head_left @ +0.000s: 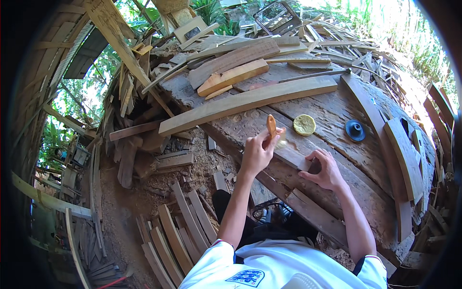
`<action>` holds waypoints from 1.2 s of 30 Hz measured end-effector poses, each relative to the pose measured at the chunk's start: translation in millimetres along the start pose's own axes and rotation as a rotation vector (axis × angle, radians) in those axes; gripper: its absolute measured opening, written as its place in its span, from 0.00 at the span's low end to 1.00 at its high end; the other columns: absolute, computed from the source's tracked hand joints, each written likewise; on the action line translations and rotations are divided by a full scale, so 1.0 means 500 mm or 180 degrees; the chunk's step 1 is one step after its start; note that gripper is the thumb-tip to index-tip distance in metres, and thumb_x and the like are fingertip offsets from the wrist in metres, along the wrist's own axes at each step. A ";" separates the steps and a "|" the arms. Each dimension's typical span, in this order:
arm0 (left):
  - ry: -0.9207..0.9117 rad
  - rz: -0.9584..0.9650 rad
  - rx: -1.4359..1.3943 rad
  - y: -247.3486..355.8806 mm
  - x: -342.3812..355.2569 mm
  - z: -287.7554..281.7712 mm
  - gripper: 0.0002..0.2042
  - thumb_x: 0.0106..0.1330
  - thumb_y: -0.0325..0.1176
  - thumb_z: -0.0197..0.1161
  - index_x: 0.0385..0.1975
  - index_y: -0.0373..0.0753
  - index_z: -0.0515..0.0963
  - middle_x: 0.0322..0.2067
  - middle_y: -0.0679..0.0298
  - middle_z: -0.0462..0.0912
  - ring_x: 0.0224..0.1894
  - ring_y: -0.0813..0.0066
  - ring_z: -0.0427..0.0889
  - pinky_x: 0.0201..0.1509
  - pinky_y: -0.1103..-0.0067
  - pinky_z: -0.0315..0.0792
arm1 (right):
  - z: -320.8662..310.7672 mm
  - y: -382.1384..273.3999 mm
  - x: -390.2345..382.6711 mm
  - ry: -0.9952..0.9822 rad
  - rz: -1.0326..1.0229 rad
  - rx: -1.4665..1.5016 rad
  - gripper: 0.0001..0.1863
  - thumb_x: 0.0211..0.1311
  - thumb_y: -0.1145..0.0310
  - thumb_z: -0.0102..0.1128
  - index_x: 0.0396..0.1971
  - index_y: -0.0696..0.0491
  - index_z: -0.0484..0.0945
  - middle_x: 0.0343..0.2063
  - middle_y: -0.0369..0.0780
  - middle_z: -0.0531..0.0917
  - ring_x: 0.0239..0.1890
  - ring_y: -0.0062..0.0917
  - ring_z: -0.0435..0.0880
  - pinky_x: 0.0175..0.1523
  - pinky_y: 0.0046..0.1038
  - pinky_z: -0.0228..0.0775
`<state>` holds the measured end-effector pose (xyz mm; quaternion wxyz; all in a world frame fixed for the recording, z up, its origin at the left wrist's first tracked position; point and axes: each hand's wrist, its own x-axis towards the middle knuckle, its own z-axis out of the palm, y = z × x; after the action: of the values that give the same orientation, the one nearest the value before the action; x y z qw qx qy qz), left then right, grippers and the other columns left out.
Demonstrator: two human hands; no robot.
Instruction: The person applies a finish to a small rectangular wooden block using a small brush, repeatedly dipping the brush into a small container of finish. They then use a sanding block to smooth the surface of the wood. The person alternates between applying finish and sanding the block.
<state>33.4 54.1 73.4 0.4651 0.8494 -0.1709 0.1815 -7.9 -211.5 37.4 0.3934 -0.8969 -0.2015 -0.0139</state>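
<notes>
My left hand [257, 153] is closed round the orange-brown handle of a brush [272, 126], which stands up out of my fingers. Its pale bristles point down at a short greyish wooden block [290, 155] on the bench; whether they touch it is hard to see. With thumb and fingers curved round the block's near right end, my right hand [327, 171] grips it. Beyond the hands lies a round, yellow, rough-topped disc [304, 124]. Further right sits a dark blue round piece [355, 131] with a raised hollow centre.
The worn plank bench [332, 108] has gaps between its boards. A long beam [248, 103] crosses its far left side, with more timber stacked behind. Curved-looking boards [402, 159] line the right edge. Several planks [175, 241] lean near my left side, above a floor [120, 216] strewn with shavings.
</notes>
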 end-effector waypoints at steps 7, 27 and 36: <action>-0.0354 -0.0311 0.0512 0.077 -0.026 0.044 0.12 0.77 0.37 0.65 0.53 0.40 0.85 0.26 0.52 0.88 0.30 0.55 0.91 0.31 0.63 0.82 | 0.007 0.006 0.001 0.0170 -0.0254 -0.0103 0.28 0.51 0.49 0.83 0.43 0.51 0.80 0.39 0.39 0.81 0.44 0.35 0.80 0.56 0.37 0.71; 0.0051 0.0426 0.1084 0.025 -0.055 0.051 0.17 0.68 0.27 0.70 0.56 0.47 0.87 0.54 0.57 0.90 0.47 0.63 0.94 0.48 0.70 0.89 | 0.012 0.003 -0.001 0.0187 -0.0057 -0.0096 0.30 0.49 0.47 0.85 0.43 0.52 0.81 0.39 0.40 0.81 0.43 0.35 0.81 0.55 0.38 0.72; -0.0634 -0.0267 -0.0378 0.078 -0.050 0.027 0.09 0.75 0.34 0.69 0.49 0.42 0.90 0.36 0.62 0.94 0.34 0.76 0.92 0.36 0.77 0.84 | 0.008 0.004 -0.005 0.0167 0.0000 0.0008 0.30 0.49 0.47 0.84 0.43 0.51 0.81 0.37 0.39 0.81 0.43 0.35 0.80 0.55 0.38 0.72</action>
<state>-4.4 25.7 83.1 0.5026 0.8406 -0.1911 0.0661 -9.8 -210.8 32.8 0.3997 -0.8957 -0.1910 -0.0372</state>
